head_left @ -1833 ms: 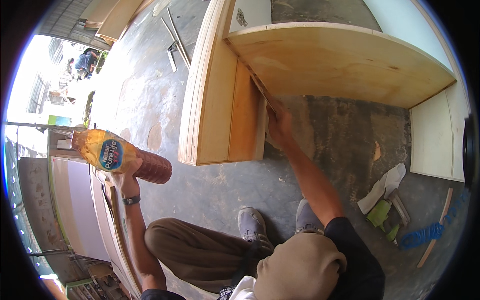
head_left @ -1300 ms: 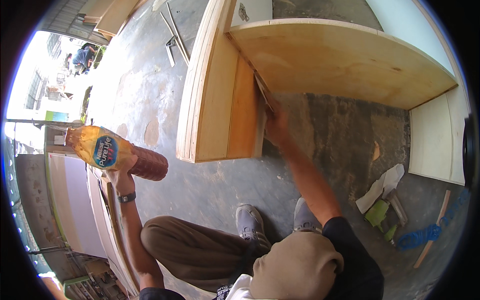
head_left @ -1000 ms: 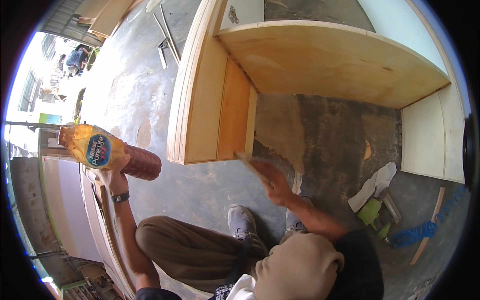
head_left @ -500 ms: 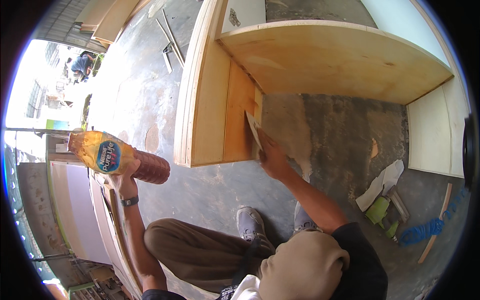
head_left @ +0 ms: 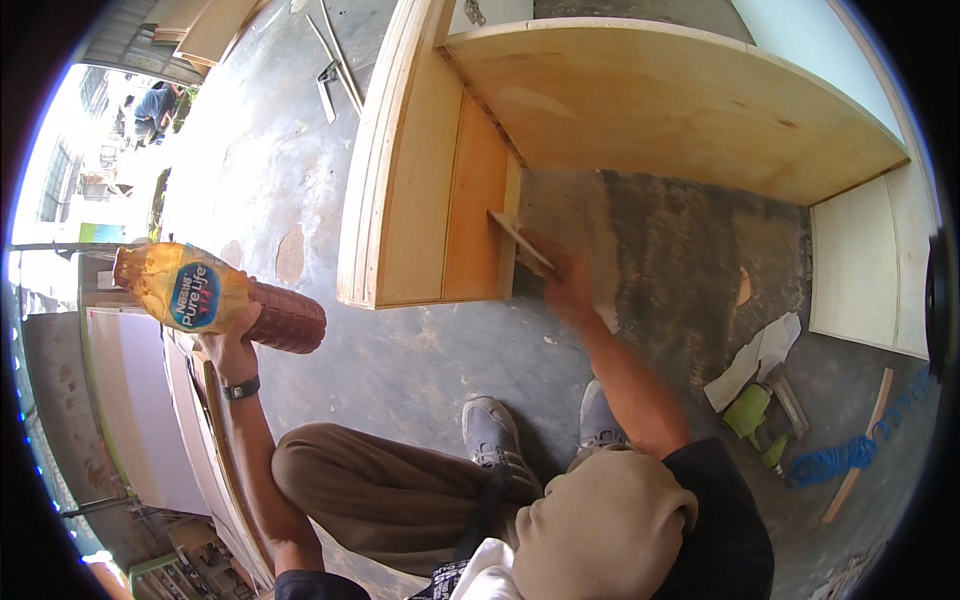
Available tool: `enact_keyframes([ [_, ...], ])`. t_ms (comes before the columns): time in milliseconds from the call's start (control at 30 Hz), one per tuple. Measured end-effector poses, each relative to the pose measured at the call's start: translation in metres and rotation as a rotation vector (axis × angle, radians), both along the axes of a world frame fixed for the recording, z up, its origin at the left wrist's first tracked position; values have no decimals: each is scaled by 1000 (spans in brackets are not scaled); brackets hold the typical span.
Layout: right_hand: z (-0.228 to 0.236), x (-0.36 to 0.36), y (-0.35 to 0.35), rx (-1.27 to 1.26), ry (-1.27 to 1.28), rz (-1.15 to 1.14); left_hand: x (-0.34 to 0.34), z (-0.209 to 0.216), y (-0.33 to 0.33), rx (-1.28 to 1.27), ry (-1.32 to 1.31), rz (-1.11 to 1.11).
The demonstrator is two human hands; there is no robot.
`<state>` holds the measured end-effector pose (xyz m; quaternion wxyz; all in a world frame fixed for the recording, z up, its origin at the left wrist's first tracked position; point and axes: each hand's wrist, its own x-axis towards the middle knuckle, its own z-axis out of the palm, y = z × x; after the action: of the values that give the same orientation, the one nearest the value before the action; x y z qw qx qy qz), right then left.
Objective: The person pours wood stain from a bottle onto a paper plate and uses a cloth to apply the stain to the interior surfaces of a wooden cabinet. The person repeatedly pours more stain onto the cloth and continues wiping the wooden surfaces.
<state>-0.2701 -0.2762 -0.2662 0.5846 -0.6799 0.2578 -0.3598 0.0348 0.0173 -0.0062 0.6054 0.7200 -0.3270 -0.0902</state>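
Observation:
My left hand (head_left: 232,340) is wrapped round a plastic bottle (head_left: 262,318) of reddish-brown liquid. The bottle lies nearly on its side in the air, its neck to the left. My right hand (head_left: 568,280), slightly blurred, grips a thin, flat, pale piece (head_left: 524,243); its exact kind is unclear. The far edge of that piece meets or nearly meets the orange-toned inner panel (head_left: 477,190) of a wooden cabinet frame (head_left: 418,190). Beside that panel, the wood of the frame is paler.
A broad wooden board (head_left: 680,100) spans the frame. On the floor at right lie torn white sheet (head_left: 755,358), a green piece (head_left: 745,412), a coiled blue hose (head_left: 832,462) and a wooden strip (head_left: 862,445). Panels (head_left: 150,410) lean at left. Far left, a person (head_left: 155,110) bends over.
The flat piece has tilted and its hand-held end has swung right, away from the orange panel. The bottle appears a little further left and higher; the whole view has shifted slightly.

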Motion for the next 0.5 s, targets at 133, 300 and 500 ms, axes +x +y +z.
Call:
enact_keyframes([
  [133,6,-30,58,25,106,-2,3,-1,6,-3,-28,36],
  [300,6,-56,101,171,24,23,-4,2,-10,-55,-41,5],
  [500,19,-79,84,228,107,-29,-15,5,-15,-62,-14,-6],
])
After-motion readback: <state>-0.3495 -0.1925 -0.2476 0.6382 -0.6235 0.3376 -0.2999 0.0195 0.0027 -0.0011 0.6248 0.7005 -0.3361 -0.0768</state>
